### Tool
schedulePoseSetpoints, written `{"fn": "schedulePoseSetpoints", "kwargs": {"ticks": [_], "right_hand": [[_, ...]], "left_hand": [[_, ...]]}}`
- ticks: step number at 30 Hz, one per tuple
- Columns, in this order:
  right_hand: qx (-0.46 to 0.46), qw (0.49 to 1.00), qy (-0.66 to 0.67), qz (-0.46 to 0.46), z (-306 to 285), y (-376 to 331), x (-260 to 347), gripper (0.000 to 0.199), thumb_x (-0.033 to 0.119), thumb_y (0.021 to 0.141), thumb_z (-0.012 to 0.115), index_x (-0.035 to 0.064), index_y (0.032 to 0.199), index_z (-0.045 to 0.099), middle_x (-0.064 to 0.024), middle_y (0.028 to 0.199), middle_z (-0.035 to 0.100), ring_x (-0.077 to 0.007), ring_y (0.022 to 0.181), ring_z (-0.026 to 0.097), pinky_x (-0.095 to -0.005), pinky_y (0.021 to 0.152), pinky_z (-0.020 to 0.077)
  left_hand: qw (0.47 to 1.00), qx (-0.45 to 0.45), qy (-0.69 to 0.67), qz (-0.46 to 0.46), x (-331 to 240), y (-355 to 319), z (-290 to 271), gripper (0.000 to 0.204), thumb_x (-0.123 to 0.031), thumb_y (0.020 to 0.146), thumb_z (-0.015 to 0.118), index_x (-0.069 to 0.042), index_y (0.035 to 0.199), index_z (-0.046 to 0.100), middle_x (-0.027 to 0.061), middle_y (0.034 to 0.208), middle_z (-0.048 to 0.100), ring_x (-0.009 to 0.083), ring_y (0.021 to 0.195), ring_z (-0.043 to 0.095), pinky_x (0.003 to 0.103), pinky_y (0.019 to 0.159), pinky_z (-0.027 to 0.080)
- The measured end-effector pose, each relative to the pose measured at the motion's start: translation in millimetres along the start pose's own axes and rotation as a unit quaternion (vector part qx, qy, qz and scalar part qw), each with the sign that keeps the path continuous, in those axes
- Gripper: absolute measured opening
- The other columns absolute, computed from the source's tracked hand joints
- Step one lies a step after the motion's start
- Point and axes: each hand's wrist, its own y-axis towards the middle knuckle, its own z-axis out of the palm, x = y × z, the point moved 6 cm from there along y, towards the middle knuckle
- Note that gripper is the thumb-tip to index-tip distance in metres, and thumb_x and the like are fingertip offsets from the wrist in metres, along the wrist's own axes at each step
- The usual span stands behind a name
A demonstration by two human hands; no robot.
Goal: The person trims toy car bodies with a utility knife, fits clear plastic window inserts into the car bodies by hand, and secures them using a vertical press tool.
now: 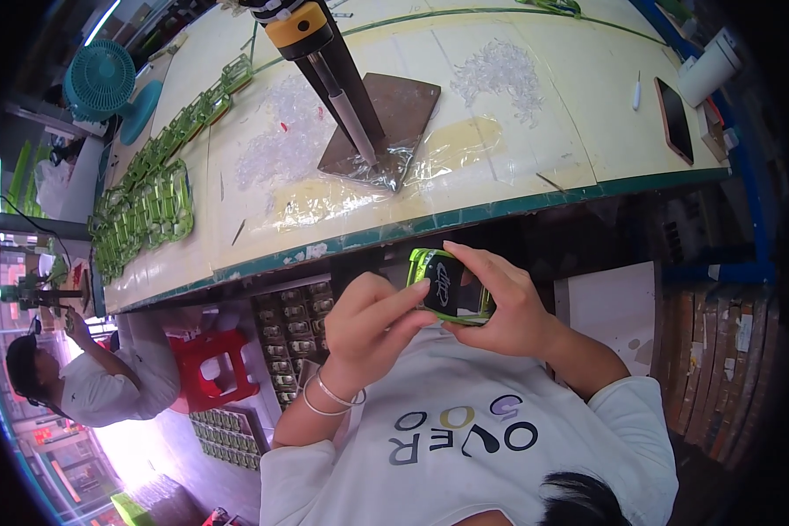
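Note:
In front of my chest, just off the table's near edge, I hold a small bright-green plastic case [418, 263] with a black face carrying a pale mark. My right hand [508, 302] grips it from the right, fingers along the far edge and thumb side beneath. My left hand [368, 324] has its index finger and thumb pressed together at the case's near left side. What lies behind the case is hidden by my fingers.
A pressing tool [337, 96] stands on a brown plate [409, 105] on the table, between heaps of clear plastic bits [500, 79]. Rows of green cases [145, 210] lie at the left, a phone [673, 121] at the right. A seated co-worker [105, 377] is at left.

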Motion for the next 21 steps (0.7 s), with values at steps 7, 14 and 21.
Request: {"fn": "schedulePoseSetpoints", "kwargs": {"ticks": [7,14,21], "right_hand": [[-0.02,0.999,-0.022,-0.012,2.8,-4.2,-0.7,0.073,0.007,0.049,0.069,0.0018,0.117,0.042,-0.0135,0.098,0.055,-0.0281,0.081,0.055,-0.0338,0.07,0.0461],[0.076,0.994,-0.077,-0.001,1.3,0.7,-4.3,0.066,0.018,0.057,0.071,0.0017,0.115,0.044,-0.0148,0.099,0.055,-0.0289,0.086,0.055,-0.0343,0.075,0.0436],[-0.165,0.941,-0.293,0.026,-107.8,55.8,-84.1,0.014,0.008,0.072,0.056,0.0051,0.086,0.06,-0.0086,0.083,0.054,-0.0249,0.083,0.051,-0.0333,0.072,0.0434]], "left_hand": [[0.997,-0.007,0.059,-0.055,4.4,-13.1,-1.5,0.029,-0.013,0.076,0.06,0.002,0.101,0.056,0.007,0.075,0.054,0.0157,0.064,0.052,0.026,0.059,0.042],[0.825,-0.018,-0.459,-0.33,38.4,-32.1,35.1,0.038,-0.02,0.087,0.044,0.006,0.115,0.038,0.0162,0.102,0.054,0.023,0.09,0.057,0.035,0.079,0.047],[0.813,-0.033,-0.465,-0.35,50.7,-35.7,27.0,0.036,-0.02,0.088,0.04,0.006,0.112,0.041,0.0188,0.097,0.057,0.0252,0.086,0.058,0.036,0.078,0.047]]}}
